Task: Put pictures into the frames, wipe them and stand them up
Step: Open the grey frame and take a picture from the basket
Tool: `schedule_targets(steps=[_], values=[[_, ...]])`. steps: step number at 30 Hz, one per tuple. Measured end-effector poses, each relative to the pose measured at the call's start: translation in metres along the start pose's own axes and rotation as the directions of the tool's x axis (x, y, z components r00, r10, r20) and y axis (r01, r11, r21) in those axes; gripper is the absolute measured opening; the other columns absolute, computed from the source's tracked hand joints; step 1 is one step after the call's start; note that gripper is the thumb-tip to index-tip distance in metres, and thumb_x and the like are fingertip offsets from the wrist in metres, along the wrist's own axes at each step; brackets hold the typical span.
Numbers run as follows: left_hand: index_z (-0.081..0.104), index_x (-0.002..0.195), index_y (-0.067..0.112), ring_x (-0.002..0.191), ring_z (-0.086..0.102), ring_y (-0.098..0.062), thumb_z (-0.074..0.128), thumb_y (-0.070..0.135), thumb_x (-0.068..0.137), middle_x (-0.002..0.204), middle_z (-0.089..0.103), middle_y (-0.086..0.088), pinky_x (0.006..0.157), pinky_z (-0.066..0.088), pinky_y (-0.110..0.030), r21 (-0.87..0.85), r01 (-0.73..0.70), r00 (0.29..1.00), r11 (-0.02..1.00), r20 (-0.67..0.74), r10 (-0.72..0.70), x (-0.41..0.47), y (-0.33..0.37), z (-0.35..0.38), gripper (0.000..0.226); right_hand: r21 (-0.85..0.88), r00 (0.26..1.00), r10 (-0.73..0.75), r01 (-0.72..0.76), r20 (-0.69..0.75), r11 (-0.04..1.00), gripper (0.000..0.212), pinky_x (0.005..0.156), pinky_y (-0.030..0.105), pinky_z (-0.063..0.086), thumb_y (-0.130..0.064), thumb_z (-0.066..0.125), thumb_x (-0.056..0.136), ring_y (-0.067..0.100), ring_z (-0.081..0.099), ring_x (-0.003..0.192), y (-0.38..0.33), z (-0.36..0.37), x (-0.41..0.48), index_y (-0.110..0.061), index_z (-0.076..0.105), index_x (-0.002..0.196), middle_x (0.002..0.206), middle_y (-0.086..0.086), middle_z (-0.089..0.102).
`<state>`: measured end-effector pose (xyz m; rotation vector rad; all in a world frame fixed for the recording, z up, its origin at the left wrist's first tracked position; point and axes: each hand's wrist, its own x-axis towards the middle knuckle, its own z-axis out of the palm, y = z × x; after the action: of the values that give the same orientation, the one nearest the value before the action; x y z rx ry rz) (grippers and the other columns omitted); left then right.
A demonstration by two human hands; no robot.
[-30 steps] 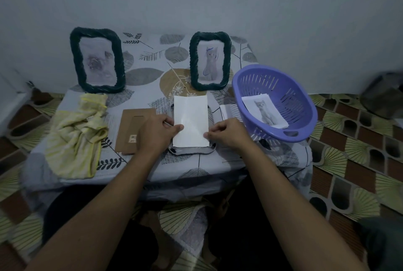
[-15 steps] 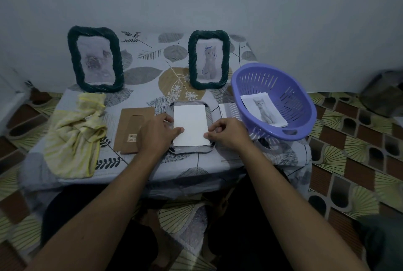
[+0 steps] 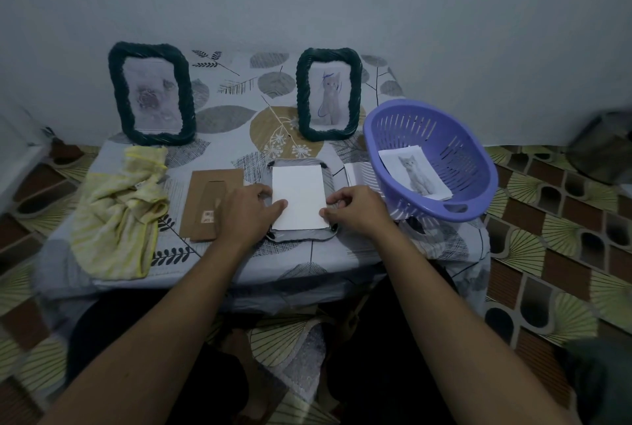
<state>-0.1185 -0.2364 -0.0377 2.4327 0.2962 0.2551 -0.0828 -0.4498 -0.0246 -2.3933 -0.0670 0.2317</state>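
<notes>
A frame [image 3: 301, 236] lies face down at the middle of the table, with a white picture [image 3: 298, 195] laid blank side up inside it. My left hand [image 3: 247, 213] rests at the picture's left edge, thumb on the paper. My right hand [image 3: 355, 210] touches its lower right corner with bent fingers. The brown cardboard backing [image 3: 204, 200] lies just left of the frame. Two dark green frames with pictures, the left frame [image 3: 152, 93] and the right frame [image 3: 328, 93], stand at the back by the wall. A yellow cloth [image 3: 118, 209] lies at the left.
A purple basket [image 3: 455, 158] at the table's right edge holds a cat picture [image 3: 412, 172]. More paper [image 3: 357, 173] lies between basket and frame. The small table [image 3: 239, 123] has a leaf-print cover and stands against a wall; patterned floor surrounds it.
The white picture slid down from sticking out over the frame's top to lying inside it. Both hands stayed at its lower edge.
</notes>
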Motion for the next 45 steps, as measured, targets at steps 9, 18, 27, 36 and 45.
schedule_targets(steps=[9,18,27,36,45], values=[[0.073,0.115,0.017,0.102,0.065,-0.030,0.069,0.045,0.087,0.104,0.074,-0.008,0.097,0.047,-0.048,0.025,0.001,1.000,1.000,-0.019,-0.001,-0.001,0.000,0.001,0.040,-0.013,1.000,-0.007,0.007,-0.017,1.000,0.025,0.086,0.031,0.052,-0.039,0.081,0.077,0.013,0.065,0.089,0.000,0.003,-0.001,-0.026,0.074,0.097,0.077,-0.015,0.063],[0.073,0.117,0.018,0.101,0.065,-0.030,0.066,0.041,0.090,0.105,0.074,-0.007,0.099,0.046,-0.048,0.036,0.015,1.000,0.999,-0.008,-0.015,0.000,0.000,0.001,0.036,-0.015,0.998,-0.006,0.005,-0.060,1.000,0.019,0.085,0.028,0.050,-0.037,0.075,0.083,0.011,0.064,0.088,-0.002,0.003,-0.003,-0.025,0.076,0.097,0.073,-0.018,0.061],[0.072,0.118,0.017,0.104,0.064,-0.030,0.065,0.037,0.090,0.108,0.073,-0.007,0.101,0.045,-0.046,0.030,0.020,1.000,0.999,0.001,-0.020,-0.002,0.004,-0.001,0.034,-0.026,0.998,-0.016,0.014,-0.060,1.000,0.014,0.081,0.027,0.049,-0.035,0.075,0.083,0.009,0.062,0.082,-0.005,0.005,-0.006,-0.026,0.076,0.094,0.067,-0.018,0.060],[0.075,0.109,0.015,0.073,0.065,-0.027,0.055,0.031,0.085,0.069,0.069,-0.005,0.076,0.053,-0.035,-0.134,-0.005,0.998,0.991,-0.063,-0.004,-0.003,0.005,-0.017,0.035,-0.107,0.992,-0.112,0.105,-0.061,0.989,0.024,0.090,0.036,0.052,-0.039,0.071,0.085,0.016,0.065,0.090,-0.023,0.010,-0.009,-0.027,0.073,0.106,0.079,-0.012,0.063],[0.073,0.113,0.010,0.103,0.064,-0.036,0.048,0.034,0.080,0.110,0.071,-0.018,0.089,0.050,-0.037,-0.056,0.176,0.978,0.983,-0.105,-0.181,0.003,-0.029,-0.064,0.048,-0.131,0.923,-0.381,0.385,0.055,0.913,0.030,0.099,0.040,0.040,-0.028,0.056,0.093,0.019,0.056,0.103,-0.085,0.046,-0.027,-0.027,0.071,0.118,0.109,-0.005,0.071]])
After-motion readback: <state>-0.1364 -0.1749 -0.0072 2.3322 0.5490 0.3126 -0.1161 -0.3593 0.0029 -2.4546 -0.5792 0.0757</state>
